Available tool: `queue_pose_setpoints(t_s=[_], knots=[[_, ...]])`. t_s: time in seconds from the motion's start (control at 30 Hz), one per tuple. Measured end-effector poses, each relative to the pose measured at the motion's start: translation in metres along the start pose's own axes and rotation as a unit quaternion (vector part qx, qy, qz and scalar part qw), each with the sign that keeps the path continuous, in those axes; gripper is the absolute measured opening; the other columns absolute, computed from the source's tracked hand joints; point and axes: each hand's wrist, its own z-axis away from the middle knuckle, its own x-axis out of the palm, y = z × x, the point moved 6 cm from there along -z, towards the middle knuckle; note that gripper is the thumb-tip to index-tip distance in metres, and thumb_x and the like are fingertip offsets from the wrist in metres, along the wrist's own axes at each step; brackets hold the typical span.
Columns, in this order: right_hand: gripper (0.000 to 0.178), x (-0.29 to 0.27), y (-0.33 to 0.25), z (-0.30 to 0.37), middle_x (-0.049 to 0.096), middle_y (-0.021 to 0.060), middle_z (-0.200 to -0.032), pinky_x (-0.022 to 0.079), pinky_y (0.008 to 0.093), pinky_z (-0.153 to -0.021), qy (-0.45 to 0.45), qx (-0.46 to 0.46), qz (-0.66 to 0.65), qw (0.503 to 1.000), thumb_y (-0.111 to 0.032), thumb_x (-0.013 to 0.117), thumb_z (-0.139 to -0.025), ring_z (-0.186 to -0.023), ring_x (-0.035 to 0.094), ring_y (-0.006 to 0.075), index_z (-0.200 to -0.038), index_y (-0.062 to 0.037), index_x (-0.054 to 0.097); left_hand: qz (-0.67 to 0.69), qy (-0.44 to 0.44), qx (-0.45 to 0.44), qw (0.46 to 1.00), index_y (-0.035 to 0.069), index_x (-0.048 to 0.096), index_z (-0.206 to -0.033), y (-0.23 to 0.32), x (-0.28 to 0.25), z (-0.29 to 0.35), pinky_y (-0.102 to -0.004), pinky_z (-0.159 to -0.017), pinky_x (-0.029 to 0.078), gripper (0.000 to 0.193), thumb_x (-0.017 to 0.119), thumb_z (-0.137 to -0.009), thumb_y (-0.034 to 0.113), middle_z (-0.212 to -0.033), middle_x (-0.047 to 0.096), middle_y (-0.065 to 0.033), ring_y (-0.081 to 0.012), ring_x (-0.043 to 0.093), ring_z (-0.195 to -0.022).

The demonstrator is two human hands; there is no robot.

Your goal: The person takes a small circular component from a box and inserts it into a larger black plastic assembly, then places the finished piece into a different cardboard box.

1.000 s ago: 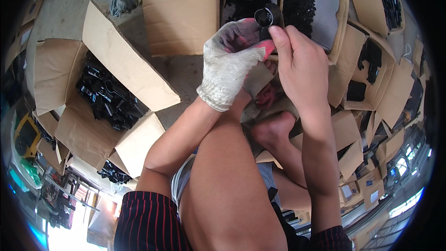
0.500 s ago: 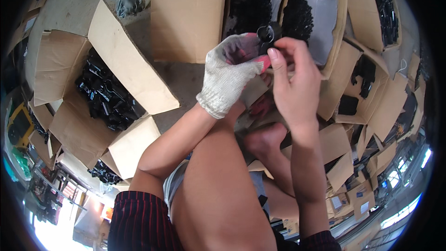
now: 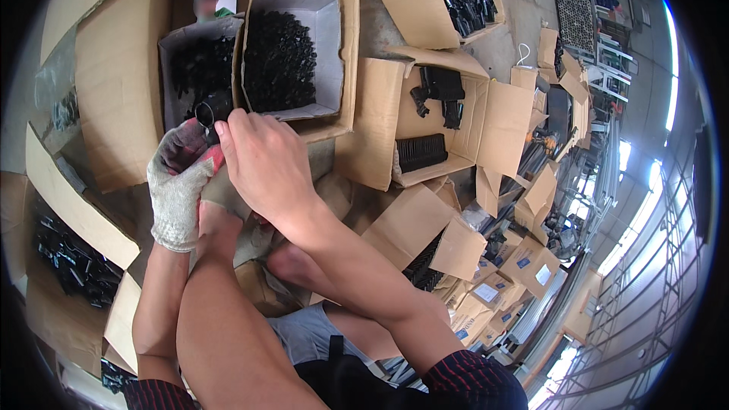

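- View has swung right within the last half second; the open carton [image 3: 505, 125] with black parts now shows more fully.
- Grip looks unchanged: black ring part [image 3: 218, 108] remains between both hands, so handling appears uninterrupted.
- Left hand [image 3: 176, 182], gloved: curled, thumb and fingers holding the part's lower end.
- Right hand [image 3: 267, 167], bare: narrow pinch at its side.
- Part sits in front of the left grey tray [image 3: 199, 29].
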Motion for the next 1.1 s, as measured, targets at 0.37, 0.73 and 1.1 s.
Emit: queue_pose_setpoints(t_s=[0.37, 0.73, 1.1], knots=[[0.041, 0.006, 0.011, 0.004, 0.064, 0.0162, -0.069, 0.052, 0.048, -0.061, -0.035, 0.025, -0.01, 0.999, -0.034, 0.06, -0.102, -0.067, 0.066, 0.0366, -0.076, -0.0035, 0.06, -0.027, -0.006, -0.01, 1.0, -0.001, 0.058, -0.136, -0.006, 0.0, -0.003, -0.0296, -0.093, 0.056, 0.054, 0.072, -0.084, -0.009, -0.115, 0.069, -0.0064, -0.0145, 0.068, -0.103], [0.046, -0.142, 0.178, 0.04, 0.063, 0.0062, -0.069, 0.047, 0.0324, -0.063, 0.304, 0.301, -0.003, 0.904, -0.031, 0.043, -0.111, -0.062, 0.059, 0.016, -0.082, -0.002, 0.064, 0.026, -0.044, 0.027, 0.998, 0.001, 0.055, -0.137, 0.058, -0.062, 0.057, -0.0336, -0.086, 0.058, 0.059, 0.081, -0.086, 0.019, -0.123, 0.067, -0.0147, -0.0258, 0.069, -0.109], [0.039, -0.192, 0.433, 0.115, 0.064, 0.0202, -0.129, 0.052, 0.0512, -0.098, 0.104, 0.436, 0.304, 0.84, -0.02, 0.066, -0.096, -0.117, 0.064, 0.0397, -0.13, -0.0063, 0.057, -0.153, 0.464, 0.089, 0.868, 0.005, 0.058, -0.143, 0.022, -0.43, 0.162, -0.0317, -0.094, 0.052, 0.046, 0.07, -0.1, 0.018, -0.134, 0.066, -0.0088, -0.0213, 0.063, -0.119]])
